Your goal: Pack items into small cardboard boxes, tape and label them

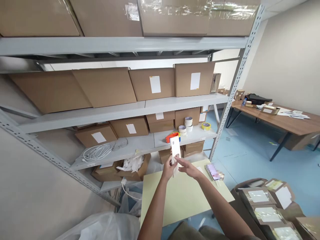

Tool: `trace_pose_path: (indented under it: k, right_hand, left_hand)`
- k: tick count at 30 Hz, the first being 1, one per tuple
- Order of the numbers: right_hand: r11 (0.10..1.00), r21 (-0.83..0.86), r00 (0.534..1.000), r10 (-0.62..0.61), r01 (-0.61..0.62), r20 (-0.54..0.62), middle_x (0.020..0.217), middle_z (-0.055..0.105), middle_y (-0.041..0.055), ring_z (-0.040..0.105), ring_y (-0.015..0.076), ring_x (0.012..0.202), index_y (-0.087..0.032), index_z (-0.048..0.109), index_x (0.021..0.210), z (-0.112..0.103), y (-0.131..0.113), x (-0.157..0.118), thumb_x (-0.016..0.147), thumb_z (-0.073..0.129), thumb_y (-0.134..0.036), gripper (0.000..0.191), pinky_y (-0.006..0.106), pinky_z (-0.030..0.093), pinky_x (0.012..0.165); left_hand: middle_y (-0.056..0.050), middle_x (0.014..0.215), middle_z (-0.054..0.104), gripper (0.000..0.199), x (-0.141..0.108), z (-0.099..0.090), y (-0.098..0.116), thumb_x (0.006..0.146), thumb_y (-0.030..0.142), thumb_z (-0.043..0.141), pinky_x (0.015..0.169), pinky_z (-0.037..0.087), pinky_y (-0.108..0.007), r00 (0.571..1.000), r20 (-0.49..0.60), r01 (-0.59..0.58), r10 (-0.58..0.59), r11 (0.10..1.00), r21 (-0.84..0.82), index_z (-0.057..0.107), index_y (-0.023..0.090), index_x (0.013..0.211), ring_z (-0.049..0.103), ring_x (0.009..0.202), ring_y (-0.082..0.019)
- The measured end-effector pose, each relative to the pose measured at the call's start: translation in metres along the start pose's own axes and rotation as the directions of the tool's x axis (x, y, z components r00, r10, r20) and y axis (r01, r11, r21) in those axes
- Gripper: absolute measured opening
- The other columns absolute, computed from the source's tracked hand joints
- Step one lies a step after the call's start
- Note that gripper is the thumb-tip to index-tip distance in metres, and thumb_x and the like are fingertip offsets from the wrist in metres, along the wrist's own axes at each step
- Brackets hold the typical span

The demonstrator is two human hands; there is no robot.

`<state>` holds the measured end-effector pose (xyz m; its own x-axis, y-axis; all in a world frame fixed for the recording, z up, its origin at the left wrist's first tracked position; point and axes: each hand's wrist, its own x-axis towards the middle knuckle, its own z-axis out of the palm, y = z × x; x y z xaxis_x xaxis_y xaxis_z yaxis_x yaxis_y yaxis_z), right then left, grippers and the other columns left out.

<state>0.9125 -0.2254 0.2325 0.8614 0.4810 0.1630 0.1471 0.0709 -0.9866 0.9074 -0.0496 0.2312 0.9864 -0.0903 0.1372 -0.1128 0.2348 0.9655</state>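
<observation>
A slim white box (175,146) with small print near its top is held upright over a pale yellow table (182,196). My left hand (169,169) is closed round the box's left side and lower part. My right hand (189,167) has its fingers spread, the fingertips at the box's right side; whether they grip it is hard to tell. A phone with a blurred-out screen (214,172) lies at the table's right edge.
Ahead stands a metal shelf (132,146) with cardboard boxes (152,83), an orange tape dispenser (172,137), tape rolls (188,121) and a coiled white cable (98,152). Small cartons (267,213) are piled at the lower right. A wooden table (280,121) stands at the right.
</observation>
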Motion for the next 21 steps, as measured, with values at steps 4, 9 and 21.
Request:
trace_pose_path:
  k: [4, 9, 21]
  right_hand:
    - [0.99, -0.127, 0.94, 0.02, -0.067, -0.341, 0.154, 0.059, 0.0092, 0.049, 0.0373, 0.146, -0.033, 0.063, 0.142, -0.035, 0.015, 0.005, 0.072, 0.082, -0.044, 0.073, 0.058, 0.044, 0.114]
    - [0.971, 0.117, 0.931, 0.236, -0.211, -0.28, 0.114, 0.076, 0.0083, 0.07, 0.0341, 0.112, -0.03, 0.064, 0.137, -0.071, 0.019, 0.0, 0.068, 0.082, -0.039, 0.072, 0.054, 0.055, 0.096]
    - [0.907, 0.324, 0.946, 0.312, -0.269, -0.09, 0.09, 0.07, -0.0019, 0.069, 0.0206, 0.083, -0.032, 0.064, 0.122, -0.108, 0.02, -0.01, 0.064, 0.087, -0.029, 0.063, 0.036, 0.056, 0.077]
  left_hand:
    - [-0.017, 0.145, 0.068, 0.095, 0.001, -0.019, 0.017, 0.072, 0.043, 0.093, 0.11, 0.052, -0.047, 0.998, -0.014, 0.059, -0.062, 0.986, -0.155, 0.054, 0.021, 0.156, 0.066, 0.13, -0.035]
    - [-0.016, 0.148, 0.065, 0.099, -0.005, -0.025, 0.022, 0.075, 0.043, 0.092, 0.108, 0.053, -0.044, 0.996, 0.029, 0.085, -0.081, 0.968, -0.236, 0.047, 0.025, 0.161, 0.068, 0.127, -0.032]
    - [-0.009, 0.116, 0.073, 0.1, -0.006, -0.064, -0.008, 0.07, 0.03, 0.092, 0.082, 0.056, -0.03, 0.963, 0.018, 0.269, -0.269, 0.963, 0.029, 0.049, 0.028, 0.16, 0.069, 0.096, -0.019]
